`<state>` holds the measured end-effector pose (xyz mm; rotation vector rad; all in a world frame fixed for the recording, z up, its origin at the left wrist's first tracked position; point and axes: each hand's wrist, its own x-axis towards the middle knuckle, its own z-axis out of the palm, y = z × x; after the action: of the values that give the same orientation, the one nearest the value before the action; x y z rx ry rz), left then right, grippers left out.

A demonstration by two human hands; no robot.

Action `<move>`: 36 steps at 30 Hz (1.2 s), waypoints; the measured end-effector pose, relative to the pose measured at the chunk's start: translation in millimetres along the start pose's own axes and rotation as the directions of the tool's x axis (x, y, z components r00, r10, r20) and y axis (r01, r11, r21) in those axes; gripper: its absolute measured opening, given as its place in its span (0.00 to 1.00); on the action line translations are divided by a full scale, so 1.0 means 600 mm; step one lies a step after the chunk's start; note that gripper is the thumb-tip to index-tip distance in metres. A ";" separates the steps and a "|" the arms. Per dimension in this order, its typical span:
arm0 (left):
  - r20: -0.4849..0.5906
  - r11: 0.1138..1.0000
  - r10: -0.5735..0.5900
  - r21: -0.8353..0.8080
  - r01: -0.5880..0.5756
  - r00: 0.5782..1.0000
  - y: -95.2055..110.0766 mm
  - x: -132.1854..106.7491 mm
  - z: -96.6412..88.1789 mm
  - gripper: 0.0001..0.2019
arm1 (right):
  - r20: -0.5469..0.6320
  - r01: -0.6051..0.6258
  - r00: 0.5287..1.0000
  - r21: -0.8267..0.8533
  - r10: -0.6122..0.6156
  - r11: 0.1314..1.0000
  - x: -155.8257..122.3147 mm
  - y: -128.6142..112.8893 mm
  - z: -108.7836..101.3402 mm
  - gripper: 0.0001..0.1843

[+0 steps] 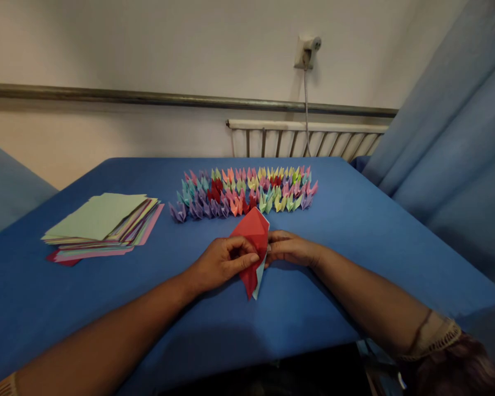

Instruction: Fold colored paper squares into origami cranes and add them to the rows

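A partly folded red paper (252, 242), long and pointed with a pale blue underside showing at its lower tip, stands on the blue table (355, 231) in front of me. My left hand (223, 261) pinches its left edge, thumb on top. My right hand (291, 248) grips the right edge, fingers curled against the paper. Just beyond the paper lie rows of small folded paper cranes (243, 192) in purple, red, pink, green, yellow and teal.
A fanned stack of coloured paper sheets (103, 225) lies at the table's left. Behind the table are a white radiator (305, 140), a wall socket with a cable (307, 52) and a metal rail. Blue fabric (457, 165) hangs at the right.
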<state>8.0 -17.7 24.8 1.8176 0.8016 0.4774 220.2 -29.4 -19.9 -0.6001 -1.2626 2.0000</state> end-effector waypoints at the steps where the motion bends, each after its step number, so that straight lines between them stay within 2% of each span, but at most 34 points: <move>1: -0.009 1.000 0.005 0.012 -0.005 1.000 0.001 0.000 0.000 0.12 | 0.015 0.010 1.000 -0.008 -0.010 1.000 -0.002 -0.002 0.001 0.22; 6: -0.112 0.998 0.008 0.070 0.000 0.994 -0.002 -0.001 -0.001 0.12 | 0.063 0.106 0.993 -0.174 -0.096 0.979 -0.013 -0.011 0.012 0.33; 10: -0.128 0.993 0.035 0.117 -0.020 0.991 -0.008 0.000 0.001 0.12 | 0.042 0.084 0.996 -0.298 -0.075 0.951 -0.017 -0.009 0.016 0.32; 14: -0.199 0.990 0.078 0.134 -0.052 0.977 -0.008 0.000 -0.002 0.11 | -0.004 0.053 0.998 -0.306 -0.057 0.950 -0.016 -0.003 0.007 0.27; 16: -0.322 0.978 0.134 0.195 -0.073 0.937 -0.005 0.001 -0.011 0.11 | -0.032 0.047 0.998 -0.267 -0.057 0.963 -0.014 -0.001 0.001 0.25; 19: -0.531 0.952 0.233 0.298 -0.078 0.815 0.000 0.004 -0.029 0.17 | -0.062 0.061 0.995 -0.208 -0.075 0.976 -0.013 -0.001 -0.004 0.24; 20: -0.570 0.957 0.222 0.282 -0.065 0.791 0.001 0.006 -0.035 0.20 | -0.072 0.062 0.994 -0.194 -0.077 0.979 -0.013 -0.001 -0.004 0.24; 21: -0.585 0.973 0.176 0.223 -0.051 0.792 0.002 0.008 -0.039 0.22 | -0.080 0.060 0.994 -0.182 -0.076 0.981 -0.013 -0.003 -0.004 0.24; 22: -0.566 0.991 0.097 0.131 -0.027 0.818 0.002 0.010 -0.042 0.23 | -0.084 0.054 0.994 -0.173 -0.070 0.983 -0.014 -0.004 -0.003 0.24; 24: -0.459 0.995 -0.091 -0.088 0.057 0.884 0.001 0.013 -0.043 0.20 | -0.088 0.050 0.994 -0.167 -0.065 0.985 -0.015 -0.008 -0.001 0.24; 26: -0.364 0.956 -0.224 -0.261 0.132 0.904 0.001 0.014 -0.039 0.17 | -0.092 0.074 0.992 -0.177 -0.092 0.981 -0.015 -0.010 0.002 0.24; 28: -0.362 0.914 -0.289 -0.379 0.144 0.886 0.002 0.015 -0.034 0.17 | -0.099 0.130 0.984 -0.186 -0.150 0.974 -0.011 -0.009 0.003 0.24; 31: -0.417 0.865 -0.322 -0.494 0.085 0.850 0.002 0.015 -0.031 0.18 | -0.106 0.212 0.967 -0.164 -0.231 0.963 -0.002 -0.004 0.002 0.26; 33: -0.448 0.851 -0.324 -0.523 0.049 0.833 0.001 0.016 -0.032 0.19 | -0.118 0.235 0.960 -0.158 -0.255 0.959 0.003 0.000 -0.001 0.26; 36: -0.489 0.858 -0.312 -0.513 0.020 0.814 -0.002 0.018 -0.036 0.19 | -0.148 0.228 0.954 -0.199 -0.259 0.953 0.006 0.003 -0.007 0.20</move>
<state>1.3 4.3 31.3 1.1124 1.1126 1.0252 220.2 -25.0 -23.3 -0.6534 -1.3488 1.6070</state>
